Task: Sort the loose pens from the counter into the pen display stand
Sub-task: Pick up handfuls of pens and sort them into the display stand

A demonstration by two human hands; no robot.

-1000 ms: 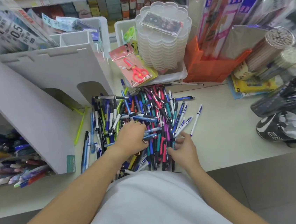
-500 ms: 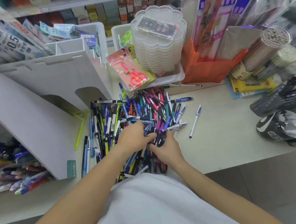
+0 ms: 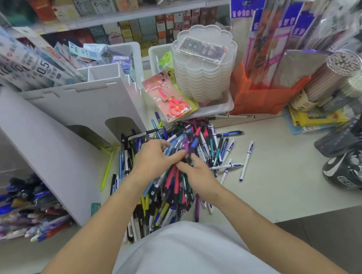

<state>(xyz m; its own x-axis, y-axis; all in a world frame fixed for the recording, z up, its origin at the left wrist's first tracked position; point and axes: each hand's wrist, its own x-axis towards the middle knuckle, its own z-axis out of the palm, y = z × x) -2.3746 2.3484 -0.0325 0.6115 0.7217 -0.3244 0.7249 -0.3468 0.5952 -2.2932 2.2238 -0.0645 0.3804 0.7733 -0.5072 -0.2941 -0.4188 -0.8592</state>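
Both hands in pen pile (image 3: 171,182) at counter (image 3: 281,182) front edge: left hand (image 3: 153,162) and right hand (image 3: 196,173) each gripping pens.

Counts of items on the stationery counter, head view.

One heap of loose pens (image 3: 173,177), too many and too overlapped to count, at frame centre; two hands, left hand (image 3: 153,162) and right hand (image 3: 198,175), upon it. Four white pens with blue caps (image 3: 246,161) lie apart at the heap's right edge. One white display stand (image 3: 63,127) at left. One pair of red scissors (image 3: 175,105) in a pack, upper centre. One stack of clear trays (image 3: 205,76). One orange holder (image 3: 260,97). Two clear tubes of pencils (image 3: 334,76), upper right.
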